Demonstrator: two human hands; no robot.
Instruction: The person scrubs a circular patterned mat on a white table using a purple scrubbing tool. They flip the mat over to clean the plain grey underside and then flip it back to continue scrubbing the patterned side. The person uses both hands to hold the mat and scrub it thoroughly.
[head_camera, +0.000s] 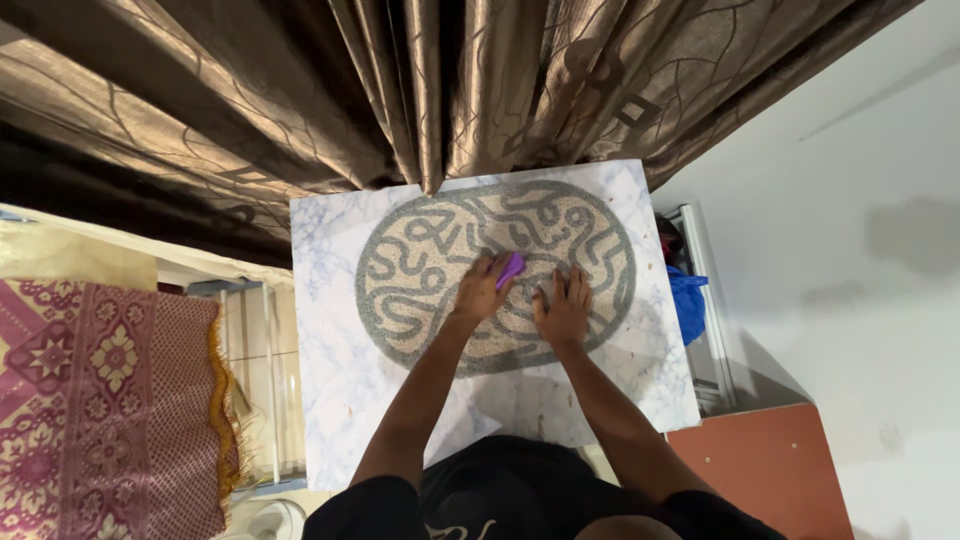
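While left hand (483, 288) fingers grip purple cloth (511, 267); right hand (565, 310) flat, fingers spread, on mat (420, 270)

— What carried everything?

— A square table (325, 300) with a white marbled top, seen from straight above.

— And what lay on it?

— An oval mat (420, 265) in beige with dark grey winding lines, set near the middle and filling most of the top. Both hands rested on the mat, the left hand (482, 290) with a purple cloth (511, 268) under its fingers, the right hand (565, 310) flat just beside it. Small brownish specks lay scattered on the bare marble.
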